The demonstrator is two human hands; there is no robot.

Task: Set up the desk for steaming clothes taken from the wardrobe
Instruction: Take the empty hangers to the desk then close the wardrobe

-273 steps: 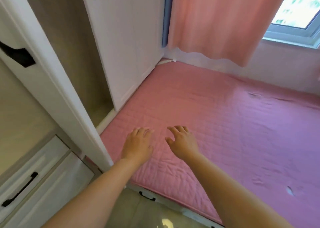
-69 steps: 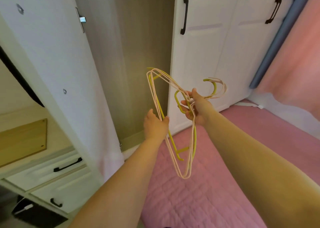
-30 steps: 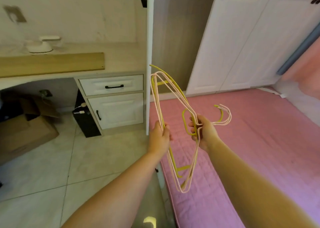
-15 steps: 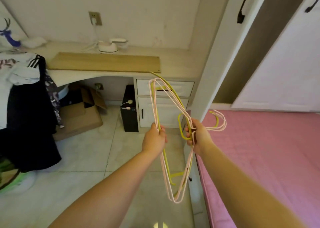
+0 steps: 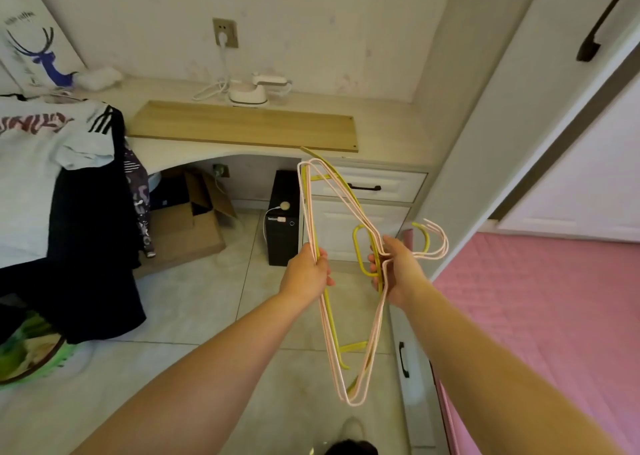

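Both hands are up in front, sharing a bundle of hangers (image 5: 341, 281), pink wire ones and a yellow one. The left hand (image 5: 306, 274) is wrapped around the bundle's straight bar, fingers curled tight on it. The right hand (image 5: 398, 271) grips the necks, and the hooks curl out just to its right. The rest of the bundle hangs down between the 2 forearms, tip pointing at the tiled floor (image 5: 194, 302).

Straight ahead, beyond both hands, runs the desk (image 5: 388, 132), with a wooden board (image 5: 242, 125) lying flat on it. Behind that board sits the steamer (image 5: 249, 91), white, its cord running up to the wall socket (image 5: 225, 32).

Well off to the left of the left hand, a heap of clothes (image 5: 52, 177) drapes down, white on top and dark below. Under the desk, past the left hand, sit a cardboard box (image 5: 187, 226) and a black computer tower (image 5: 284, 219). To the right of the right hand lies the pink mattress (image 5: 536, 316), with the wardrobe door (image 5: 519, 91) rising above it.
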